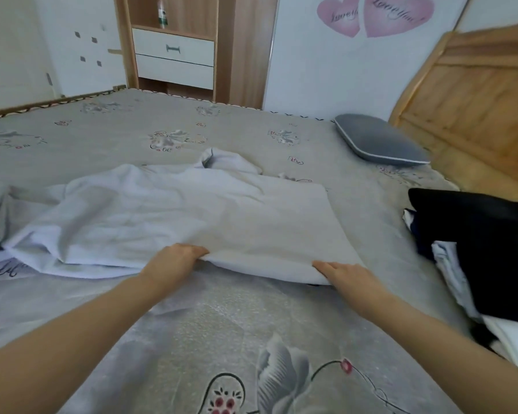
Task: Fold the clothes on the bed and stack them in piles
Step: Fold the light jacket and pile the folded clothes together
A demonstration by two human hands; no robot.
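Both hands work the near edge of one pale white garment [192, 216] spread on the bed [108, 138]. One left hand [174, 259] has its fingers curled over that edge, pinching the cloth, and one right hand [349, 271] grips the garment's near right corner with fingers pointing left along the hem. The hands sit apart, with a lifted stretch of hem between them.

The garment's long axis runs left to right across the bed. Its right half lies flat with a straight right edge leading away from the right hand; its left half is rumpled beyond the left hand, and a bunched fold rises at the far side.

Bare patterned bed cover lies open between the forearms, close to the person, and a wide stretch is free beyond the garment. Right of the right hand sits one pile of clothes [476, 252], a black piece on top of white ones, apart from the garment. Farther off on that side, one grey pillow [377, 141] lies near one wooden headboard [479, 94]. Beyond the bed stands one wardrobe [189, 46] with two white drawers.
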